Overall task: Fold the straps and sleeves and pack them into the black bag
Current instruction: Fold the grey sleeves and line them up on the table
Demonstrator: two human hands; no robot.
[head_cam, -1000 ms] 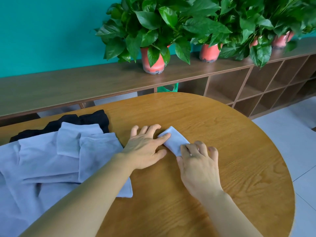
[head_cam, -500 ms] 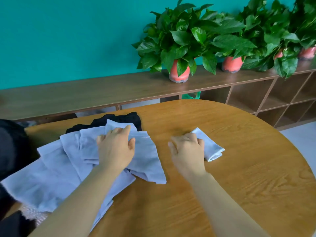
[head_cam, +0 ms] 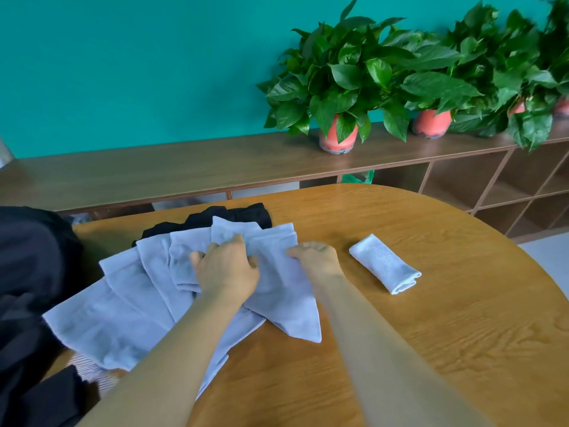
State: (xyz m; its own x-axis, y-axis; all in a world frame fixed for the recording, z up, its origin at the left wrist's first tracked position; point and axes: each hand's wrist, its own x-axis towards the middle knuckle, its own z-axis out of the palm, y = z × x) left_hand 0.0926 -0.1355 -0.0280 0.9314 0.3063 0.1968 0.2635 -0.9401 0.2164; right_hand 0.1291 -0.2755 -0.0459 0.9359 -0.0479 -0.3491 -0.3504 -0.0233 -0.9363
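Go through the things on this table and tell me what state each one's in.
left hand: grips top sleeve.
right hand: pinches its edge.
top sleeve: unfolded, held by both hands.
sleeve pile: unfolded, fanned out, overlapping.
folded sleeve: folded, lying apart from the rest.
black bag: opening not visible.

Left hand [head_cam: 226, 269] and right hand [head_cam: 314, 257] grip the pile [head_cam: 129, 300] side by side on the table [head_cam: 415, 340], folded sleeve [head_cam: 385, 263] just right of them, bag [head_cam: 34, 266] left, plants [head_cam: 348, 75] on the shelf [head_cam: 154, 171] behind.
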